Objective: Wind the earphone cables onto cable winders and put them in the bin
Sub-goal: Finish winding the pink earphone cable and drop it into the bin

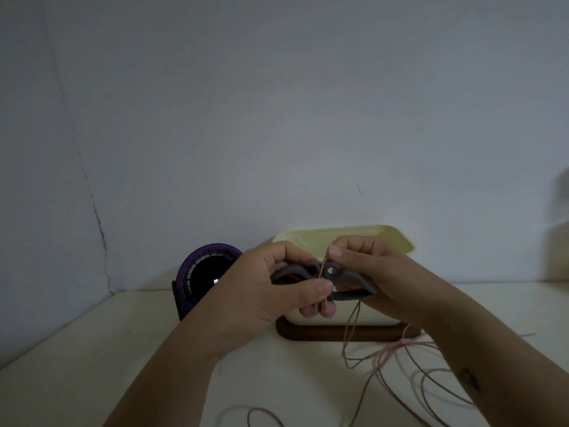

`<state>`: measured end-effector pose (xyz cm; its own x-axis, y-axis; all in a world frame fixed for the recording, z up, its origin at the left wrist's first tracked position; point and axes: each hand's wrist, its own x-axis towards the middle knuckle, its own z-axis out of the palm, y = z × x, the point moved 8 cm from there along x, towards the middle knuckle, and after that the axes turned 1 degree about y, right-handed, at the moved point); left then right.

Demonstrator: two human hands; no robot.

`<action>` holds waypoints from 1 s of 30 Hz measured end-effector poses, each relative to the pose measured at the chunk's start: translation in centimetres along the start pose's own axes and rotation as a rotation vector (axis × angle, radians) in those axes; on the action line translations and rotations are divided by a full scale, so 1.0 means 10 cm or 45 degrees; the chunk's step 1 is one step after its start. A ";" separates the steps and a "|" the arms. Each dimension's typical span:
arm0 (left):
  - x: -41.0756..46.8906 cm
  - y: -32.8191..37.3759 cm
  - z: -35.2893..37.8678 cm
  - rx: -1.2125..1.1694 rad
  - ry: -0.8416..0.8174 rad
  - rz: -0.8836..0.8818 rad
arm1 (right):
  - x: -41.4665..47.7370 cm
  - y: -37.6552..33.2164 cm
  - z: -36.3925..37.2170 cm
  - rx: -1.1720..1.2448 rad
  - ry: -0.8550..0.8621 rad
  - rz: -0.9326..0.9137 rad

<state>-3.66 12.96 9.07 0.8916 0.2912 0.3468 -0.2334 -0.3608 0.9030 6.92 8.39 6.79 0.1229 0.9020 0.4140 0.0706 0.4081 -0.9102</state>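
Observation:
A grey cable winder [341, 277] is held in the air in front of the bin, between both hands. My left hand [277, 291] grips its left end, thumb on top and fingers curled beneath. My right hand [366, 266] holds the right end and pinches a thin pink earphone cable [354, 340] at the winder's middle notch. The cable hangs down and spreads in loose loops over the table at the right. The cream bin [354, 238] on a dark wooden base stands right behind the hands.
A purple round device [206, 272] with a dark lit face stands left of the bin near the wall. More loose cable [264, 416] lies at the table's front edge. The pale table [107, 349] meets a white wall behind.

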 end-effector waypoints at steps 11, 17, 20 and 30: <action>0.08 -0.14 -0.37 -0.286 0.414 0.056 | 0.08 0.29 0.12 0.003 0.274 0.069; 0.10 -0.32 -0.46 -0.658 0.557 0.017 | -0.12 -0.08 0.20 -0.628 0.820 -0.268; 0.11 -0.35 -0.41 -0.714 0.602 0.010 | -0.17 -0.19 0.33 -0.676 0.831 -0.411; 0.08 -0.43 -0.16 -0.878 0.684 -0.056 | -0.14 -0.20 0.20 -0.525 0.844 -0.385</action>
<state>-2.58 16.12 5.88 0.6426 0.7329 0.2235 -0.5405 0.2268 0.8102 4.58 6.56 8.00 0.5877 0.4395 0.6793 0.5349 0.4189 -0.7338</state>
